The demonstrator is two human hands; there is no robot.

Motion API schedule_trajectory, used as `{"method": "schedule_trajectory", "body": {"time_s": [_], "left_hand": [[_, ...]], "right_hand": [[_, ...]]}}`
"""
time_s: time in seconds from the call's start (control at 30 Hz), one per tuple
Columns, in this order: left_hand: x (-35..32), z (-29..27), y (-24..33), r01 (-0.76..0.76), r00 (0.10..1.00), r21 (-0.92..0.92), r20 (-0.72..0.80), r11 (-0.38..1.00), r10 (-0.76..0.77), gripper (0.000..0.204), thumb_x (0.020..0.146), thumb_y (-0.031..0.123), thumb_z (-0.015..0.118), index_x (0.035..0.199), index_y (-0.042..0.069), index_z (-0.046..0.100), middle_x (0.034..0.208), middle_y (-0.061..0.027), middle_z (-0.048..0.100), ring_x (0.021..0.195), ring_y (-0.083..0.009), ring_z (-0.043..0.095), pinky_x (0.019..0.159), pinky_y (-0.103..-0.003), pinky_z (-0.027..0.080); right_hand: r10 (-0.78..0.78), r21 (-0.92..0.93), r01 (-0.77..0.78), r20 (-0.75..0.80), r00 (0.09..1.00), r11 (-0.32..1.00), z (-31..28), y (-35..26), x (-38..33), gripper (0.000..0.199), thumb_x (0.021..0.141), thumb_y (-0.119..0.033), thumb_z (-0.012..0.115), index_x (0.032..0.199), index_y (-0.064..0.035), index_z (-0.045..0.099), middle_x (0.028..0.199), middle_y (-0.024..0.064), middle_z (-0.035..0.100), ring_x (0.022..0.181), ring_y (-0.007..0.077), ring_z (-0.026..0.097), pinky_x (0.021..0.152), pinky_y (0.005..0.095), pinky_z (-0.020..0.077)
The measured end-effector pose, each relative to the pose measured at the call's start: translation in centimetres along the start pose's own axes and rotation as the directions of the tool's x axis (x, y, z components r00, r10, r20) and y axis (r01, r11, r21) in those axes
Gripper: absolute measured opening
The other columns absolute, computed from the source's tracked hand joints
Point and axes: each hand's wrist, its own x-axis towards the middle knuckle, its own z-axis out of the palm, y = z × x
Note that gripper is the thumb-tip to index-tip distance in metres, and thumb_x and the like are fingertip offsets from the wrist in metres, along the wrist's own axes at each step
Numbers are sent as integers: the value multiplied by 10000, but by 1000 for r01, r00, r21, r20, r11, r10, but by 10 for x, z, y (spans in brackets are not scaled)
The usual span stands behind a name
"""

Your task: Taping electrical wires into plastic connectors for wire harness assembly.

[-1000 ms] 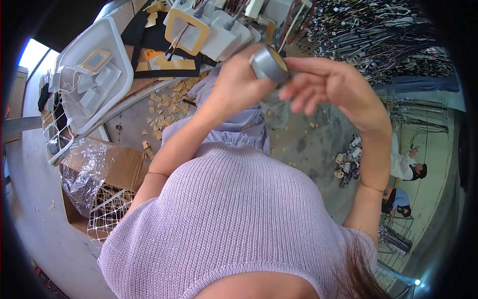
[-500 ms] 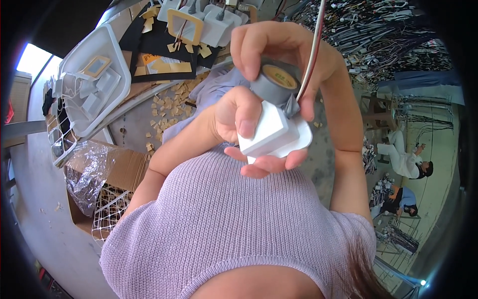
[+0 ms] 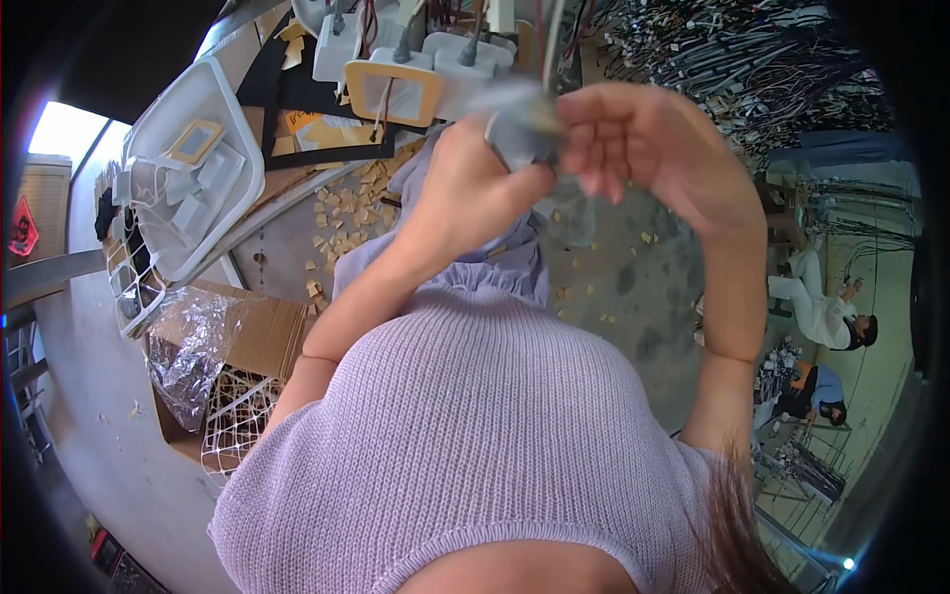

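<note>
My left hand (image 3: 470,173) is closed, its thumb pointing right, around a white plastic housing (image 3: 497,148) that is mostly hidden and smeared. Just above the thumb is a grey tape roll (image 3: 529,124) with a yellowish core, badly blurred by motion. My right hand (image 3: 638,139) is to the right of the roll, fingers apart and loosely curved. Its index fingertip reaches the roll's edge; whether they touch I cannot tell. Pale and dark red wires (image 3: 551,45) run up from there.
White plastic units, one with a tan frame (image 3: 394,92), hang at the top. A white bin (image 3: 252,139) with white parts stands at left, above a cardboard box (image 3: 259,337). Tan scraps (image 3: 346,213) litter the floor. Cable bundles (image 3: 732,69) and two people are at right.
Both hands have moved up and slightly apart. My left hand has turned so that its back shows and the white housing is mostly hidden. My right hand's fingers have loosened from the tape roll.
</note>
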Motion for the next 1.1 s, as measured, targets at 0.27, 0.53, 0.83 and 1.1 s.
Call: {"method": "schedule_trajectory", "body": {"time_s": [0.27, 0.53, 0.83, 1.1], "left_hand": [[0, -3, 12, 528, 796, -585, 593, 616, -120, 748, 907, 646, 297, 999, -32, 600, 771, -148, 633, 588, -219, 620, 410, -274, 440], [-2, -6, 8, 629, 693, -687, 707, 365, 137, 586, 901, 497, 453, 1053, -61, 547, 839, -167, 608, 562, -220, 554, 341, -242, 399], [0, -8, 1, 44, 999, 151, 7, 987, -46, 373, 875, 301, 630, 1069, -8, 555, 856, -67, 636, 726, -113, 606, 595, -266, 479], [-2, -14, 24, 439, 867, -502, 454, 745, -205, 580, 951, 443, 461, 1171, -87, 546, 1070, -224, 630, 964, -275, 655, 872, -353, 531]], "right_hand": [[-321, -420, 238, -140, 937, 876, -17, 17, 8, 873, 652, -423, 826, 1333, -12, 464, 1190, 60, 543, 1112, 149, 501, 942, 280, 388], [-115, -438, 230, 273, 955, 869, -23, -4, 33, 402, 719, -228, 761, 1030, -13, 627, 1003, 25, 533, 989, 123, 507, 914, 274, 386], [-9, 182, 14, -26, 1000, 983, -2, 1, -2, 484, 887, -447, 609, 1013, 20, 634, 980, 83, 652, 812, 118, 617, 712, 224, 493], [-363, -277, 396, 163, 917, 875, -21, 19, 39, 735, 708, -139, 714, 1371, -24, 418, 1210, 87, 557, 1148, 193, 503, 1010, 317, 377]]}}
